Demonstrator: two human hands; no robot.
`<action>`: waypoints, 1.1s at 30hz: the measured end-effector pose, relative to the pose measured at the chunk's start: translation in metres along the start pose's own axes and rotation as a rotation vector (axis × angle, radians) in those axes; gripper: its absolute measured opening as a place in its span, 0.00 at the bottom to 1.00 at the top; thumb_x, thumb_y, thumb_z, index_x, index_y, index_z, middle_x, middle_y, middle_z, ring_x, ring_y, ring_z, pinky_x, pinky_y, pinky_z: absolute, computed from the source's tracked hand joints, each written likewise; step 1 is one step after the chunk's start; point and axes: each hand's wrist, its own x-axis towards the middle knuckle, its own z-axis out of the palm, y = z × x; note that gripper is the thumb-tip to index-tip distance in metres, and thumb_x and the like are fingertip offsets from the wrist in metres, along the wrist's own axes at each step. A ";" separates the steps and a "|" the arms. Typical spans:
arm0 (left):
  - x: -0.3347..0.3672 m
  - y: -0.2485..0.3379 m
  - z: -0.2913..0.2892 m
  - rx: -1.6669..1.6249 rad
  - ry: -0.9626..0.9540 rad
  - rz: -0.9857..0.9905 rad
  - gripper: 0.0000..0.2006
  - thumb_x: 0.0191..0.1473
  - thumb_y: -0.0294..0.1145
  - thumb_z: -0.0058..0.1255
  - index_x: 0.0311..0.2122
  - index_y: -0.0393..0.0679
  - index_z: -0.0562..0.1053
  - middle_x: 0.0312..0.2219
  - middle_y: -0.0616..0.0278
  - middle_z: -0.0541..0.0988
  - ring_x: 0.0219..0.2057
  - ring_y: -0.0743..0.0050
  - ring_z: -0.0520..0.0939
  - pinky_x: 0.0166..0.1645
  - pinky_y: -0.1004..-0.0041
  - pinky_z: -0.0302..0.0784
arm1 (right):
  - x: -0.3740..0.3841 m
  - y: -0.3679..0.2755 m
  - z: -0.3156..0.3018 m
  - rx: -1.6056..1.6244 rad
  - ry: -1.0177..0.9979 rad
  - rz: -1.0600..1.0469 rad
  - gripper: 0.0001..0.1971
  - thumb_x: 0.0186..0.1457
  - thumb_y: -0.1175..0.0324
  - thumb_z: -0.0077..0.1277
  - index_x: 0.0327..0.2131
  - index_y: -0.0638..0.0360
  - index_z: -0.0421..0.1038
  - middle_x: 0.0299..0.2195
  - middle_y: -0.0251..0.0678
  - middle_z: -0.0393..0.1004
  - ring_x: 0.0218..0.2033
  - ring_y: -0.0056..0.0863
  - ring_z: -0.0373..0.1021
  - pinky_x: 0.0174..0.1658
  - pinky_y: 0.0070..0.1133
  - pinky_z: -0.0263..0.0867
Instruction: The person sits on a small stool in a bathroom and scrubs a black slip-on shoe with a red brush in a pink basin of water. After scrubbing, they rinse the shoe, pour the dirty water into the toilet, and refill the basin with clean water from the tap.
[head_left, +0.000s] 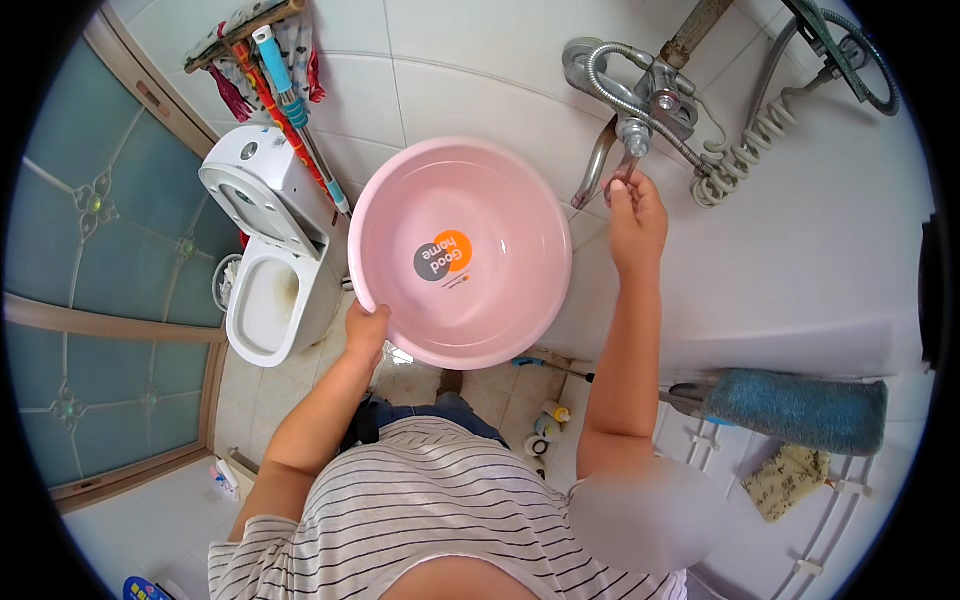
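Observation:
A large round pink basin (505, 285) with an orange and grey round sticker inside is held up in front of me. My left hand (368, 328) grips its near left rim, fingers closed with the thumb on top. At the wall to the right, my right hand (638, 222) pinches the lever (630, 165) of a chrome faucet (664, 102). The faucet's curved spout (596, 165) points down just right of the basin's far right rim. No water shows inside the basin.
Left of the basin stands a white toilet (268, 300) with its lid raised. Mop handles (290, 110) lean behind it. A coiled hose (740, 165) hangs beside the faucet. At right are a blue fuzzy mop head (800, 408) and a patterned cloth (785, 482); bottles (547, 428) stand on the floor.

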 end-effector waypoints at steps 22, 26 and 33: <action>-0.002 -0.015 0.009 0.201 -0.005 0.037 0.18 0.45 0.20 0.43 0.45 0.33 0.70 0.37 0.55 0.77 0.38 0.68 0.78 0.43 0.73 0.72 | 0.005 -0.002 0.008 -0.002 0.009 -0.004 0.08 0.58 0.74 0.43 0.39 0.67 0.67 0.30 0.32 0.72 0.30 0.14 0.66 0.36 0.14 0.63; -0.007 -0.017 0.010 0.235 0.003 0.004 0.17 0.45 0.21 0.44 0.43 0.33 0.70 0.36 0.54 0.78 0.37 0.67 0.78 0.42 0.72 0.72 | 0.003 -0.004 0.008 -0.001 0.017 -0.013 0.06 0.58 0.75 0.43 0.37 0.67 0.67 0.30 0.31 0.72 0.29 0.14 0.66 0.36 0.13 0.63; -0.011 -0.025 0.012 0.266 -0.015 0.031 0.16 0.44 0.24 0.46 0.42 0.33 0.71 0.34 0.51 0.78 0.36 0.64 0.80 0.42 0.71 0.73 | 0.004 -0.003 0.007 -0.034 0.013 -0.027 0.07 0.58 0.74 0.43 0.37 0.67 0.67 0.29 0.31 0.72 0.29 0.14 0.66 0.35 0.14 0.63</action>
